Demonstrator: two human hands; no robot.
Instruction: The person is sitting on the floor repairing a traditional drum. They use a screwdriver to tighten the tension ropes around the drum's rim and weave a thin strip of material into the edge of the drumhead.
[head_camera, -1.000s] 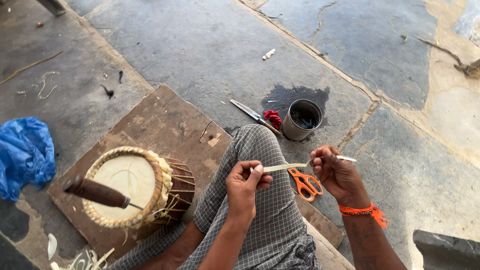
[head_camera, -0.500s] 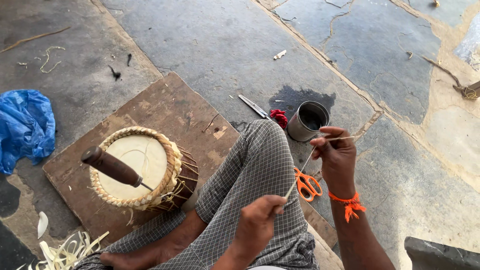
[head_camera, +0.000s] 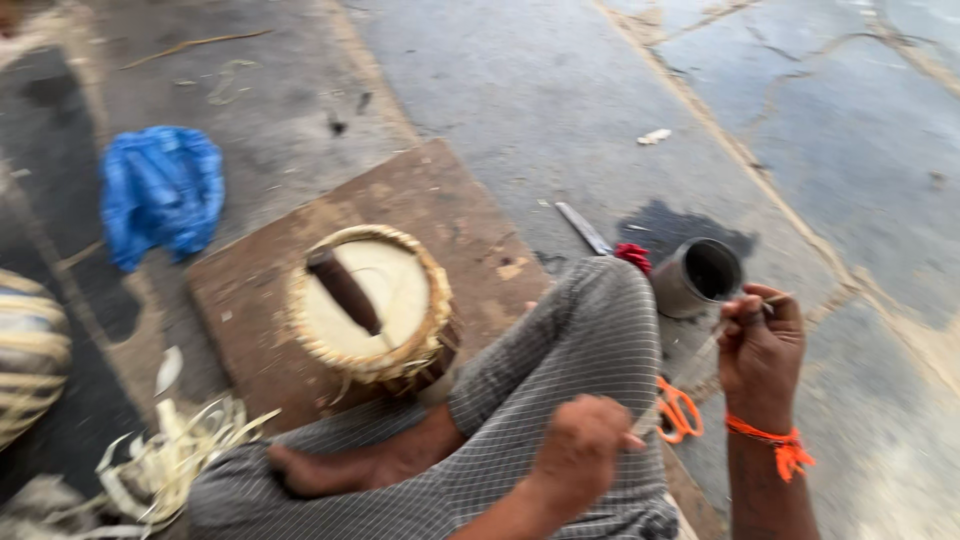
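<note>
My left hand (head_camera: 585, 445) rests over my checked trouser knee and pinches the lower end of a thin pale strip (head_camera: 690, 370). My right hand (head_camera: 762, 345), with an orange thread at the wrist, grips the strip's upper end near a metal cup (head_camera: 700, 275). The strip runs taut and slanted between both hands. Orange-handled scissors (head_camera: 678, 410) lie on the ground under it. A small drum (head_camera: 368, 305) with a woven rim stands on a wooden board (head_camera: 440, 205), a dark-handled tool (head_camera: 343, 288) lying across its skin.
A blue plastic bag (head_camera: 160, 190) lies at the left. Pale strip shavings (head_camera: 175, 460) pile up at the lower left beside a striped object (head_camera: 30, 350). A knife (head_camera: 585, 228) with a red bit lies near the cup, next to a dark wet patch on the stone floor.
The view has swung left and blurred. My hands have drawn apart along the strip, the left going down toward my knee and the right staying up by the cup.
</note>
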